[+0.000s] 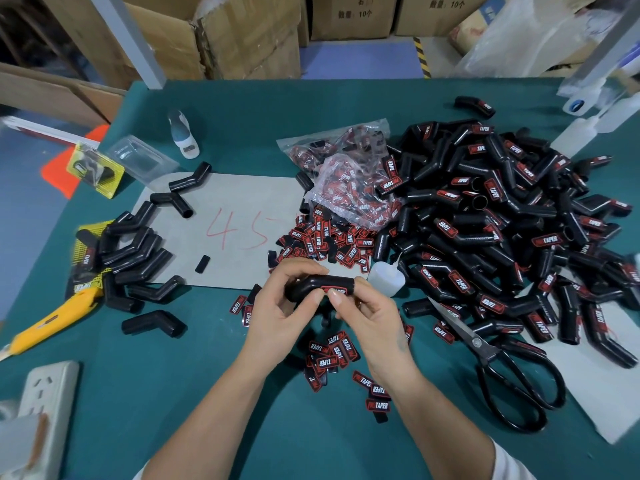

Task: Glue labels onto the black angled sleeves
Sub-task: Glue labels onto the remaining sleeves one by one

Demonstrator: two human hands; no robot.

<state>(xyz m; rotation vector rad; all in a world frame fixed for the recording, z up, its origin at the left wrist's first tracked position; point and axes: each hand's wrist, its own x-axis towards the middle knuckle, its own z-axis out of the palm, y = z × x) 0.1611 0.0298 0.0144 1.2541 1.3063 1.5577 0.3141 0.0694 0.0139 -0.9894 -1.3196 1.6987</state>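
Note:
Both hands hold one black angled sleeve (317, 285) above the green table (194, 393). My left hand (282, 308) grips its bent left end. My right hand (369, 311) pinches the right end, thumb pressing on a red and black label (335, 291) stuck to the sleeve. Loose labels (332, 351) lie under my hands, and more (322, 239) are spread beside a clear bag of labels (349, 181). A small white glue bottle (386, 277) stands just right of the sleeve. Plain sleeves (135, 247) lie at the left. A big heap of labelled sleeves (502, 216) fills the right.
Black scissors (502, 368) lie at the right front. A yellow utility knife (52, 322) and a power strip (45, 396) sit at the left. A grey card marked 45 (242, 202) lies mid-table, with another glue bottle (183, 133) behind it. Cardboard boxes (242, 36) stand beyond the table.

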